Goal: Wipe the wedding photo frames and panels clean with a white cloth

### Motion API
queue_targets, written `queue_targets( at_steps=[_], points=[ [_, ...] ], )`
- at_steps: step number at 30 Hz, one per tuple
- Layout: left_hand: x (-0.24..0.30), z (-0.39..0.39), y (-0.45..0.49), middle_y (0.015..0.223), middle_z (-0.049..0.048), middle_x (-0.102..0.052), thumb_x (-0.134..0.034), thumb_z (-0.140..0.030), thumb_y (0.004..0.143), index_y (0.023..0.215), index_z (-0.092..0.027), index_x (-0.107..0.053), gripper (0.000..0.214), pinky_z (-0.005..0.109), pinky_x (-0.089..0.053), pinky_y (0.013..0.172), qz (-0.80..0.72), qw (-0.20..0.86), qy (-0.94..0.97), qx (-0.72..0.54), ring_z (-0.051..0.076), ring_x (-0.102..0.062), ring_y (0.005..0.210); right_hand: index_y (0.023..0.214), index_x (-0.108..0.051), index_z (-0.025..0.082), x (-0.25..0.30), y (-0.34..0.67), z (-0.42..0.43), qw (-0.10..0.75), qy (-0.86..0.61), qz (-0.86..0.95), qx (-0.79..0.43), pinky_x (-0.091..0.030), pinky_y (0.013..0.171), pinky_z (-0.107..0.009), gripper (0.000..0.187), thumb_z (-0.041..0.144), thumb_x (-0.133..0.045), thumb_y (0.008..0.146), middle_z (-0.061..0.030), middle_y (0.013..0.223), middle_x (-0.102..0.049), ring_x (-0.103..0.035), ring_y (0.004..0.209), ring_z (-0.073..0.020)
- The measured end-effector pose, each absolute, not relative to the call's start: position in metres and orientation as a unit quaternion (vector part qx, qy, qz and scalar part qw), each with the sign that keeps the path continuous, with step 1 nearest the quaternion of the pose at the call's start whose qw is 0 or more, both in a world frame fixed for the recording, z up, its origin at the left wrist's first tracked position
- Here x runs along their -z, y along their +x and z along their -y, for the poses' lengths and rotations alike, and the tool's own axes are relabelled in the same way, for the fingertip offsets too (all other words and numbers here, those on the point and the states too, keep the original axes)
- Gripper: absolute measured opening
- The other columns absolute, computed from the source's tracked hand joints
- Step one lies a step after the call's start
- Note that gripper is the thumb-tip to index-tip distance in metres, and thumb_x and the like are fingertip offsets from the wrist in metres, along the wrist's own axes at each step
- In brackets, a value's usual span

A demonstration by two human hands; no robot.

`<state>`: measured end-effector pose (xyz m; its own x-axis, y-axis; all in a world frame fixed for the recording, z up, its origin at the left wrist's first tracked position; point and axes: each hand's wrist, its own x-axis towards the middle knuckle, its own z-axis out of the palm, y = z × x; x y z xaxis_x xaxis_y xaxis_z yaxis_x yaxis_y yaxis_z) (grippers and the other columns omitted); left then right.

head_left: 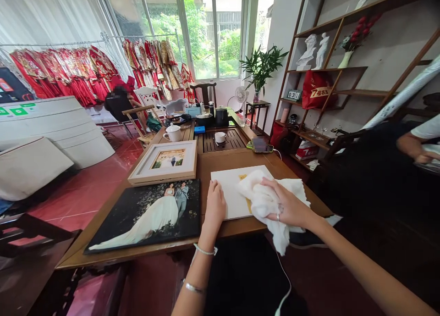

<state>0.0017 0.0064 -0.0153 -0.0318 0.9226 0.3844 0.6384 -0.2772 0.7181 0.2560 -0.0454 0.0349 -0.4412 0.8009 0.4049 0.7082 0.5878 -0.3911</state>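
Right hand (287, 206) gripping a bunched white cloth (266, 199) and pressing it on a white board (229, 190), left hand (215, 205) lying flat and open on the board's left edge, board sitting on the wooden bench (220, 162), canvas wedding print (147, 215) and framed photo (165, 162) lying just left.

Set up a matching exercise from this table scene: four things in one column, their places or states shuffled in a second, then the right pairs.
Things:
1. white cloth
2. dark photo print
3. framed photo
4. white mug

Places or states:
A. lies flat at the table's near left corner
B. bunched under the right hand on the white board
C. stands beyond the frame, near the tea tray
D. lies in a pale frame, just behind the dark print

Pairs: 1-B, 2-A, 3-D, 4-C. The left hand rests on the board's left edge.
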Motion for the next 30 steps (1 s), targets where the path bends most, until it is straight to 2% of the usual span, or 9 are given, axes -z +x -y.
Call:
queue_targets(
  at_steps=[3,7,12,16,19,23,30],
  points=[
    [0.016,-0.007,0.001,0.141,0.0212,-0.052,-0.040,-0.013,0.090,0.114,-0.011,-0.062,0.033,0.047,-0.031,0.118,-0.574,0.169,0.675,-0.432,0.030,-0.039,0.141,0.133,-0.049,0.026,-0.030,0.260,0.030,0.267,-0.503,0.822,-0.035,-0.028,0.109,-0.064,0.066,0.042,-0.072,0.073,-0.0110,0.139,-0.054,-0.039,0.136,-0.0373],
    [0.017,-0.008,0.001,0.141,0.0224,-0.051,-0.038,-0.012,0.090,0.115,-0.009,-0.062,0.035,0.047,-0.030,0.118,-0.579,0.164,0.677,-0.423,0.030,-0.039,0.140,0.128,-0.055,0.025,-0.033,0.254,-0.005,0.243,-0.521,0.817,-0.042,-0.040,0.102,-0.053,0.058,0.045,-0.071,0.076,-0.0100,0.134,-0.059,-0.050,0.125,-0.0342],
    [0.018,-0.008,0.002,0.139,0.0212,-0.053,-0.038,-0.012,0.091,0.114,-0.011,-0.062,0.033,0.046,-0.031,0.118,-0.572,0.159,0.676,-0.437,0.029,-0.040,0.140,0.126,-0.057,0.019,-0.043,0.234,-0.054,0.239,-0.574,0.781,-0.051,-0.044,0.095,-0.045,0.058,0.043,-0.072,0.075,-0.0129,0.126,-0.063,-0.058,0.114,-0.0324],
    [0.020,-0.008,0.002,0.138,0.0208,-0.054,-0.039,-0.012,0.090,0.112,-0.013,-0.063,0.032,0.049,-0.031,0.117,-0.564,0.157,0.677,-0.445,0.030,-0.041,0.139,0.123,-0.057,0.018,-0.047,0.214,-0.081,0.230,-0.586,0.775,-0.059,-0.045,0.090,-0.041,0.053,0.044,-0.069,0.079,-0.0136,0.120,-0.066,-0.062,0.107,-0.0304],
    [0.023,-0.009,0.001,0.137,0.0197,-0.055,-0.039,-0.012,0.090,0.113,-0.014,-0.063,0.033,0.049,-0.031,0.117,-0.560,0.156,0.676,-0.453,0.030,-0.042,0.139,0.125,-0.056,0.018,-0.051,0.197,-0.087,0.227,-0.553,0.798,-0.071,-0.046,0.089,-0.039,0.056,0.045,-0.070,0.078,-0.0125,0.120,-0.066,-0.062,0.106,-0.0286],
    [0.020,-0.009,0.001,0.137,0.0215,-0.054,-0.040,-0.010,0.088,0.114,-0.012,-0.063,0.034,0.050,-0.032,0.116,-0.571,0.158,0.671,-0.446,0.031,-0.042,0.138,0.129,-0.054,0.018,-0.054,0.179,-0.077,0.216,-0.477,0.847,-0.085,-0.045,0.093,-0.036,0.068,0.040,-0.078,0.069,-0.0100,0.124,-0.064,-0.061,0.110,-0.0263],
    [0.007,-0.003,0.002,0.127,0.0190,-0.060,-0.043,-0.006,0.084,0.112,-0.012,-0.064,0.036,0.047,-0.039,0.110,-0.542,0.180,0.690,-0.445,0.028,-0.053,0.127,0.129,-0.055,0.018,-0.049,0.181,-0.016,0.223,-0.346,0.907,-0.093,-0.040,0.101,-0.048,0.064,0.038,-0.074,0.071,-0.0139,0.127,-0.062,-0.055,0.116,-0.0316]
  ],
)
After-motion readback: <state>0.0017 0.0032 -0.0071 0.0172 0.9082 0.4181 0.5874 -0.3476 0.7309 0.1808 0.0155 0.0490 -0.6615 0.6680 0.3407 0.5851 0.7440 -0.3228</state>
